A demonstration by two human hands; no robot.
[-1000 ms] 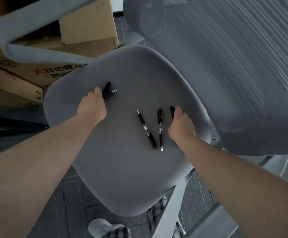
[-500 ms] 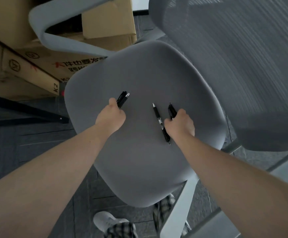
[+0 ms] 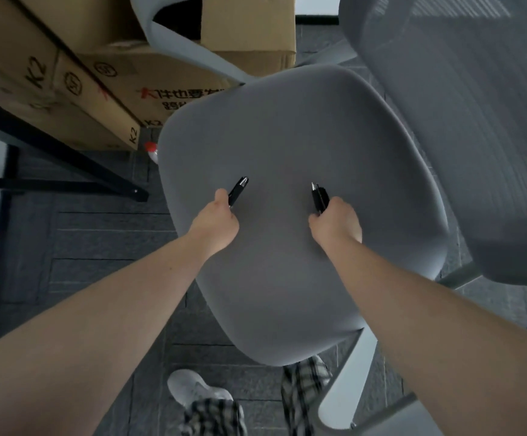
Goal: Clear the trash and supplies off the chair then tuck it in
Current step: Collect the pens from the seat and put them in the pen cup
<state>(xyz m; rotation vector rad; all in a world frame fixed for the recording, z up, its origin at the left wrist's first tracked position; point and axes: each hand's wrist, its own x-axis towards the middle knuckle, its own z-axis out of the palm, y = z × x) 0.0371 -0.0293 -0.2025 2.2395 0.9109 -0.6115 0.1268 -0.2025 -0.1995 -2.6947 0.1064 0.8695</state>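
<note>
Left hand: closed in a fist around black pens, tips protruding past the thumb, pointing up and right. Right hand: closed around a second bunch of pens, tips protruding upward; count in either bunch not discernible. Both hands held above the middle of the grey chair seat, well apart. Mesh backrest at right. Cardboard boxes beyond the seat, upper left, just beside its far edge.

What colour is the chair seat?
Plain grey, the seat shows clearly in the head view.
</note>
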